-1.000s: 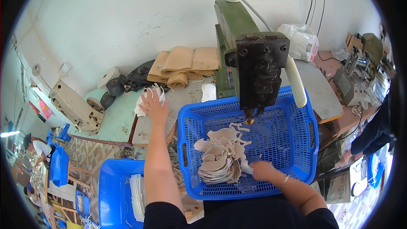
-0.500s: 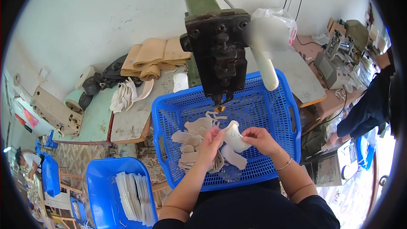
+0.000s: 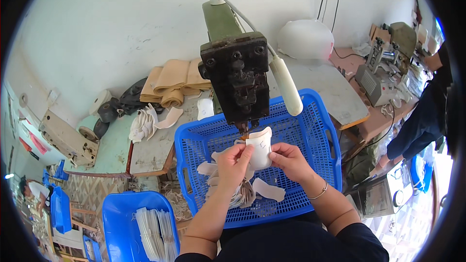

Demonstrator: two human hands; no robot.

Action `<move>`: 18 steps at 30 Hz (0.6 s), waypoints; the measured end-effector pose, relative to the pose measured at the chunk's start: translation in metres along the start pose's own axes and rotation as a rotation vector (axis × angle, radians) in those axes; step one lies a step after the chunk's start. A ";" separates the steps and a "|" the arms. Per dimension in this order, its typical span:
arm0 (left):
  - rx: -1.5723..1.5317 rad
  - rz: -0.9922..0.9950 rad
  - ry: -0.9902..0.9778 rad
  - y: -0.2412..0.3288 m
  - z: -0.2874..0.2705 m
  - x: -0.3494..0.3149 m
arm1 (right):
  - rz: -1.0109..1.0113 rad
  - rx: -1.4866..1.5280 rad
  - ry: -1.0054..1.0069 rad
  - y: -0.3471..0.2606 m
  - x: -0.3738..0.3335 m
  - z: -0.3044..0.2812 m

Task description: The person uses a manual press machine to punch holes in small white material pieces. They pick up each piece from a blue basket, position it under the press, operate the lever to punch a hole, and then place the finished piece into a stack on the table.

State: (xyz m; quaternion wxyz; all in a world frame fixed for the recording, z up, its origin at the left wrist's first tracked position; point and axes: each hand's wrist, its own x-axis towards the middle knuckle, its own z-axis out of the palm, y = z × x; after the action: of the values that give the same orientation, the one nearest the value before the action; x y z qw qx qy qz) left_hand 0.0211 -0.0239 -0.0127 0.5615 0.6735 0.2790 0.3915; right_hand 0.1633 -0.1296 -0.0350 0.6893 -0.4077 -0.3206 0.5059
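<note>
Between my two hands is a white curved shoe-upper piece (image 3: 261, 154) with dark pen marks on its face and a beige edge along its top. My left hand (image 3: 234, 162) pinches its left side, and my right hand (image 3: 290, 160) pinches its right side. Its top end is at the small brass-coloured tip (image 3: 244, 136) under a black and green machine head (image 3: 236, 75); whether they touch I cannot tell. Below lies a blue plastic basket (image 3: 316, 116) with a pile of pale cut pieces (image 3: 208, 169), partly hidden by my left hand. One pale piece (image 3: 269, 190) lies apart to the right.
A white cylindrical lamp (image 3: 286, 87) hangs beside the machine head. At lower left, a blue tub (image 3: 114, 208) holds bundled white strips (image 3: 153, 228). Rolled tan sheets (image 3: 170, 80) and white pieces (image 3: 143, 123) lie on the left worktop. A person's arm (image 3: 407, 133) shows at right.
The white piece has been raised and turned upright, with its marked face now showing, and its top brought up to the machine tip. My view has shifted slightly.
</note>
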 end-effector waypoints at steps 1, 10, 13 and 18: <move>0.006 0.000 0.001 0.003 0.000 0.001 | 0.002 0.024 0.003 -0.002 0.002 0.003; 0.010 -0.010 0.045 0.010 -0.003 0.007 | -0.030 0.069 -0.006 -0.005 0.009 0.009; 0.009 -0.014 0.060 0.010 -0.005 0.007 | -0.073 0.032 0.004 -0.001 0.013 0.010; 0.010 0.007 0.098 0.011 -0.009 0.007 | -0.083 -0.016 0.014 0.003 0.019 0.013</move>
State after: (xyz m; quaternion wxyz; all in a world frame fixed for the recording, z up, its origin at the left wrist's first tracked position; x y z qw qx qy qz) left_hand 0.0164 -0.0150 -0.0001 0.5426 0.6571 0.3059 0.4245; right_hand 0.1562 -0.1080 -0.0316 0.7086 -0.4033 -0.3364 0.4713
